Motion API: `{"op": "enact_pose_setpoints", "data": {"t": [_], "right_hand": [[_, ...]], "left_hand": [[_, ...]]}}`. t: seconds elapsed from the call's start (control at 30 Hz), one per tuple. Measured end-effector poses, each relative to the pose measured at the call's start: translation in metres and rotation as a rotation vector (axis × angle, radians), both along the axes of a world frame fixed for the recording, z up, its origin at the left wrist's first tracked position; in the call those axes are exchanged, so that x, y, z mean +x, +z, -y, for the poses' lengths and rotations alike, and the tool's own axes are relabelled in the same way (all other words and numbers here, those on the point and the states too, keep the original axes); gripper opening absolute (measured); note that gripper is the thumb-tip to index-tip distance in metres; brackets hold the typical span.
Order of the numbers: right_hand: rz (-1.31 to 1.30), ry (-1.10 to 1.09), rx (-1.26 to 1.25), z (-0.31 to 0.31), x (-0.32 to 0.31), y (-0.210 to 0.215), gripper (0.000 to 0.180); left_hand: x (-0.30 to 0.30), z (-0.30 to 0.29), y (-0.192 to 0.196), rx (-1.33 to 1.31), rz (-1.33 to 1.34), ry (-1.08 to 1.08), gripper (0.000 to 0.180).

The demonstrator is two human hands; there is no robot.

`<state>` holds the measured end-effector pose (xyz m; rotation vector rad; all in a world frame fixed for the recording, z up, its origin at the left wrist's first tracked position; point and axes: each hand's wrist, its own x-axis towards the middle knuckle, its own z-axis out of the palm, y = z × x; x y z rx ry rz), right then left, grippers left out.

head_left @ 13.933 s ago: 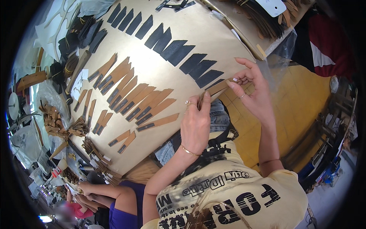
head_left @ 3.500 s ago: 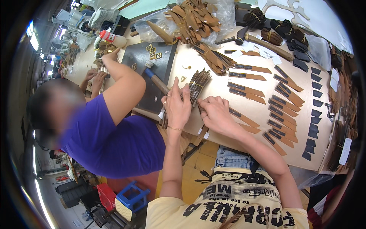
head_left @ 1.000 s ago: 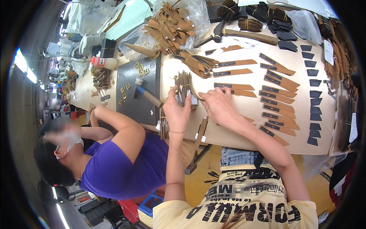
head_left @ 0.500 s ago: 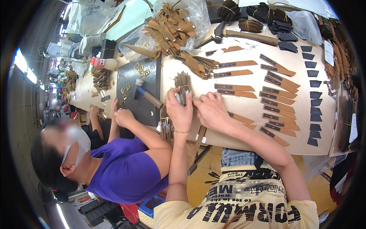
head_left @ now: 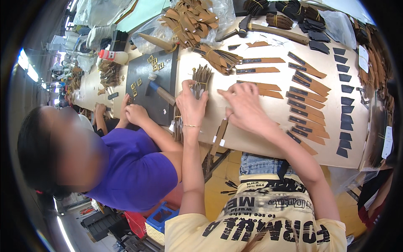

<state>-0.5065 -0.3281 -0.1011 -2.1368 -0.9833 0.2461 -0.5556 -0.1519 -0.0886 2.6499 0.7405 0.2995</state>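
Observation:
My left hand [head_left: 192, 105] grips a bundle of thin brown leather strips [head_left: 201, 77] that stands fanned out on the pale worktable [head_left: 252, 138]. My right hand [head_left: 245, 107] lies just to its right, fingers spread flat on the table, touching a tan leather strap [head_left: 268, 90]. Rows of tan and dark straps [head_left: 304, 105] lie to the right of my right hand.
A co-worker in a purple shirt [head_left: 134, 168] sits at my left, a hand [head_left: 136, 113] at a dark mat [head_left: 153, 88] with a hammer [head_left: 159, 90] and small brass pieces. Piles of leather parts [head_left: 191, 19], a mallet [head_left: 252, 27] and dark patches [head_left: 346, 101] fill the table.
The co-worker has leaned in closer at the left. My left hand stays on the strip bundle; my right hand has spread out flat to the right of it.

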Motion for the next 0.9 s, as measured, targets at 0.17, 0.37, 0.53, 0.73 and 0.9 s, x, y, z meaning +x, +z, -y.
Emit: {"op": "enact_pose_setpoints", "data": {"t": [0.17,0.37,0.53,0.73,0.9], "right_hand": [[0.013,-0.109,0.016,0.069,0.007,0.036,0.042],[0.023,-0.433,0.035,0.171,-0.005,0.056,0.028],[-0.13,-0.654,0.11,0.234,-0.028,0.051,0.026],[-0.114,-0.72,0.089,0.262,-0.05,0.037,0.024],[0.024,-0.632,-0.044,0.267,-0.064,0.032,0.017]], "left_hand": [[0.002,-0.001,-0.002,0.005,0.007,0.001,0.056],[-0.052,0.036,0.003,0.309,0.037,-0.195,0.069],[-0.115,0.125,-0.021,-0.064,-0.087,-0.2,0.07],[-0.107,0.125,-0.056,-0.004,-0.072,-0.166,0.069],[-0.096,0.109,-0.051,-0.049,0.002,-0.242,0.062]]}}
